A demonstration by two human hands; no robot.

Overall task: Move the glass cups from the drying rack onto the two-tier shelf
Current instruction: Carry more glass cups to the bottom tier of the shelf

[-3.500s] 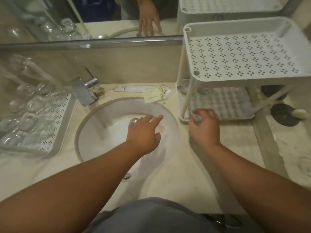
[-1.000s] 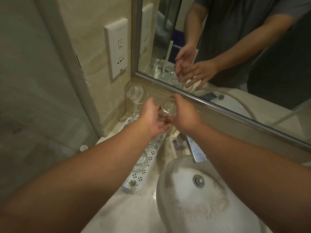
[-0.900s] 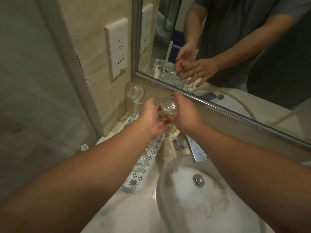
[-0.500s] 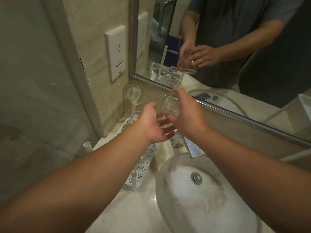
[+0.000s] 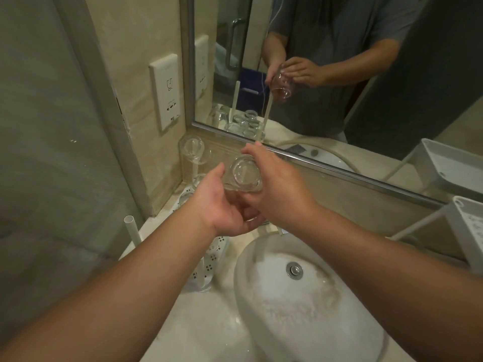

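Nearest the sink [image 5: 300,296], our left hand [image 5: 222,212] cups open under the glass cup [image 5: 244,175]; our right hand [image 5: 277,189] has the grip curled round it. It hangs above the drying rack [image 5: 206,267], base toward us, long axis tilted. We should carry it steadily right to the two-tier shelf [image 5: 467,231].

Beige marble-look wall [image 5: 136,35] carried a white socket plate [image 5: 165,91], left of a metal-framed mirror [image 5: 339,61]. Frosted glass panel [image 5: 47,152] stood at far left. White basin [image 5: 300,309] sat in pale stone counter [image 5: 209,322]. Light was dim.
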